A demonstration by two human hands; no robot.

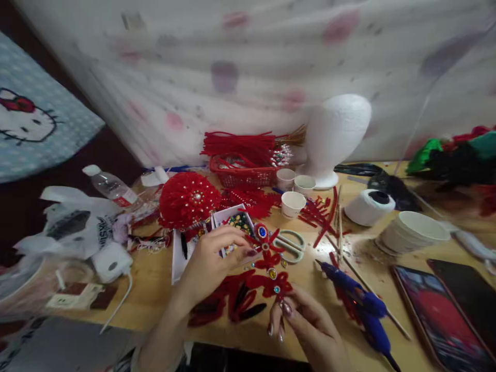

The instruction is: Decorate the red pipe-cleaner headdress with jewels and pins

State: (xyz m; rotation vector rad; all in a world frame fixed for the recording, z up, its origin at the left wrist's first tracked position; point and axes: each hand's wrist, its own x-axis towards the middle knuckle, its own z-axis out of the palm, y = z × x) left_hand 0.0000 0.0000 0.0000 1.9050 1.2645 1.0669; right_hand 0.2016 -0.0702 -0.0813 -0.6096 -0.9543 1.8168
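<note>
A person works with both hands over a wooden table (306, 281), holding a red ornament (272, 274) studded with blue, yellow and pale blue gems, just below the center of the frame. The right hand (310, 323), lower center, grips the ornament's bottom end between thumb and bent fingers. The left hand (217, 258) reaches in from the lower left, its fingers curled and their tips at the edge of the upper petals; whether they pinch them cannot be told.

Green-handled scissors (294, 247) lie just beside the ornament, to its right, and a white box (229, 212) of beads sits behind the left hand. Dark and red looped pieces (236, 305) lie below the hands. At center left, a domed red piece (189, 199) dotted with pearls stands near a red basket (248, 178) topped with red stems, while three paper cups (293, 205) cluster near a white foam head (341, 129), upright at upper right.

A blue glue gun (362, 297) rests at lower right, near two phones (437, 315), the closer one with its screen lit. A white spool (370, 207) sits farther back. At left, a clear bottle (110, 187) tilts beside a plastic bag (72, 222).
</note>
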